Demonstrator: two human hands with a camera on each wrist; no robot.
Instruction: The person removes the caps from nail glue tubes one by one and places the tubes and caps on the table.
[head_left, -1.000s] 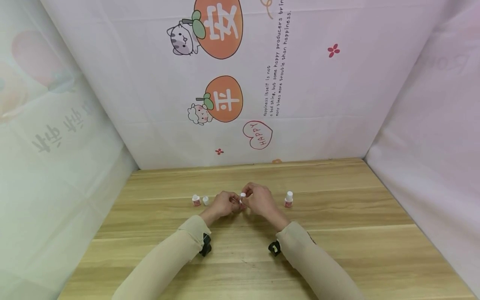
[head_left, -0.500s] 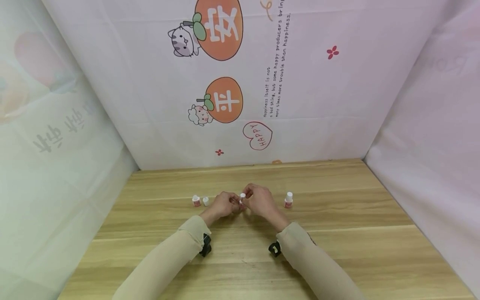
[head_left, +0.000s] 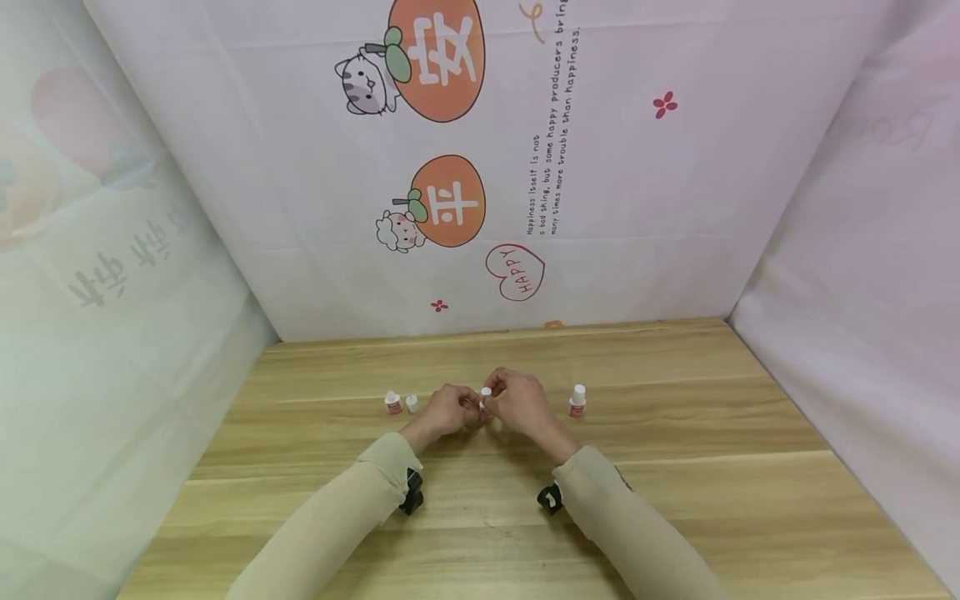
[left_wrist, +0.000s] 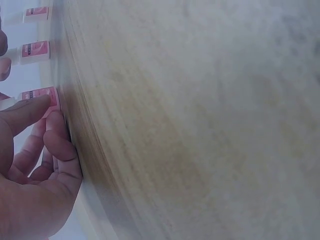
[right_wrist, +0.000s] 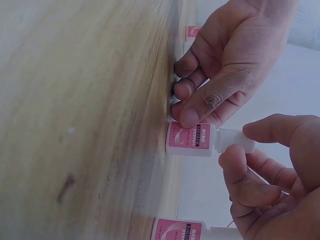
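A small pink-and-white nail glue bottle (right_wrist: 192, 139) stands upright on the table between both hands. My left hand (head_left: 447, 407) pinches its body between thumb and fingers, low against the tabletop. The white cap (right_wrist: 235, 140) is on the bottle's top, and my right hand (head_left: 519, 402) pinches it with thumb and fingertips. In the head view the fingers cover much of this bottle. A second bottle (right_wrist: 180, 230) with the same label stands beside it in the right wrist view; the right hand seems to hide it in the head view.
To the left stands a bottle without its cap (head_left: 393, 404), with a loose white cap (head_left: 412, 403) beside it. Farther right is a capped bottle (head_left: 577, 402). A wooden table (head_left: 480, 533) lies under everything, with printed white cloth (head_left: 600, 250) hanging behind and at both sides.
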